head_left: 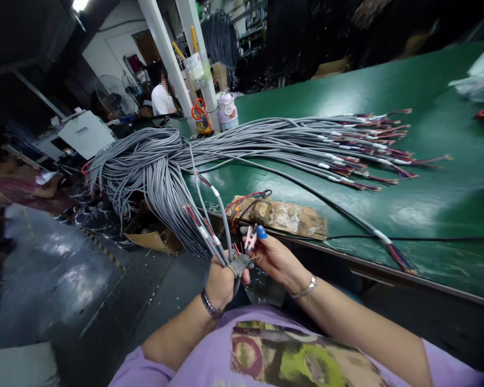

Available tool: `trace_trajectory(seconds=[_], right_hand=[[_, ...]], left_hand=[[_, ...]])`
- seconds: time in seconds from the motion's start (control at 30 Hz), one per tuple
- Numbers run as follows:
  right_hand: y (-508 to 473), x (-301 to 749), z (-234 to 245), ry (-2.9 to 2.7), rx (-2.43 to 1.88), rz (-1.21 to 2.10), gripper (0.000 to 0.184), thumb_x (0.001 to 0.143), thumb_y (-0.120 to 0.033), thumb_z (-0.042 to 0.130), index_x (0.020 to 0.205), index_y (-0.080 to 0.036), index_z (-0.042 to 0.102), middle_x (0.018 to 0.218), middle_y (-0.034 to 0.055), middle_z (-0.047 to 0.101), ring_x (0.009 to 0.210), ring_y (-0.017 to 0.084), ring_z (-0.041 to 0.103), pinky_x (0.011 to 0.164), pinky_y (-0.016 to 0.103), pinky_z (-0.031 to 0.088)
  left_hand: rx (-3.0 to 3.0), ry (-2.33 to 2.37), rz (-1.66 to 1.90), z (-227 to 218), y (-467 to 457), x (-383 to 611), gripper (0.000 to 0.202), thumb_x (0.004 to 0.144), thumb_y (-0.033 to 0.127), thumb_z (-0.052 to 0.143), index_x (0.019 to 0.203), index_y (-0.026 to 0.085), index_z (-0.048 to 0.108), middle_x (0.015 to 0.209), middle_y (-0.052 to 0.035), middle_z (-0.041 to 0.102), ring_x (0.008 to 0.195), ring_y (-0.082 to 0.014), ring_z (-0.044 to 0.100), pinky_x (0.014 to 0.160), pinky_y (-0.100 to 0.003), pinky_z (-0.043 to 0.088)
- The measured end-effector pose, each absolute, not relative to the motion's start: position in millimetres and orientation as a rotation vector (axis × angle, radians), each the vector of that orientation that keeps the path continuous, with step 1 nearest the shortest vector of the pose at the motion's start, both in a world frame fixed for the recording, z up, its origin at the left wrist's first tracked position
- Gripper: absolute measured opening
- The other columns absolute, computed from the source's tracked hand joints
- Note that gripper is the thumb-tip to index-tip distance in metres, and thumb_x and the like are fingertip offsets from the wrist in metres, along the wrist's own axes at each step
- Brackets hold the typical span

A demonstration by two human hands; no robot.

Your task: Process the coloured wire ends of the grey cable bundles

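Grey cables, just off the near edge of the bench, gathered in the left grip. Closed firmly round them, probably to keep the bunch steady, with coloured wires poking out toward the other side. Grey wrap on a left digit, perhaps for protection. Close by, nearly touching, the right grip: narrow, pinched on a small pale pink tool beside those wires. Blue cap on the right thumb, likely against rubbing.

Just beyond, on the bench edge, a wood block with thin leads lying over one end. Farther back, a large bundle, folded over and hanging off the bench's left end, perhaps to save room; many ends spread rightward, seemingly for easy picking. One loose cable, apart from the rest, slanting toward the near edge.

Hard to make out: the tool's tip, lost among wires; clip or cutter, impossible to tell. Hidden behind fingers: the lowest part of the held bunch. Cut off at right: a plastic bag. Too dark to read: the space under the bench.
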State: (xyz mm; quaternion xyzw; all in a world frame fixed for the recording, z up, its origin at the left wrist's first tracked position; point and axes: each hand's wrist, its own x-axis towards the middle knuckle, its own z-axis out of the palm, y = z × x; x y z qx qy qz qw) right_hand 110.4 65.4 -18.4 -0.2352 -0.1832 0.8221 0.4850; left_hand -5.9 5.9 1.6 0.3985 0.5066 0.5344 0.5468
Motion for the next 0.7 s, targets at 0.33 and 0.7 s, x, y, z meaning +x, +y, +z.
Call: trace_trajectory(seconds=[0.33,0.7], right_hand=[[61,114,-17,-0.423,-0.544,2.091,0.037,0.073,-0.056,0.066,0.079,-0.020,0.064,0.073,0.0013,0.065,0.064,0.014,0.056,0.060,0.026,0.044],[57,119,-20,-0.617,-0.643,1.981,0.032,0.072,-0.050,0.069,0.078,-0.019,0.066,0.069,0.0011,0.061,0.060,0.012,0.050,0.060,0.027,0.042]], left_hand=[[0.957,1.198,1.258,4,3,-8,0.035,0.071,0.041,0.069,0.051,0.015,0.056,0.037,0.0012,0.052,0.036,-0.0079,0.043,0.042,-0.022,0.031],[1.007,1.285,1.375,-1,-5,-8,0.037,0.071,0.047,0.068,0.054,0.016,0.058,0.041,0.0006,0.054,0.042,-0.0103,0.047,0.049,-0.024,0.037]])
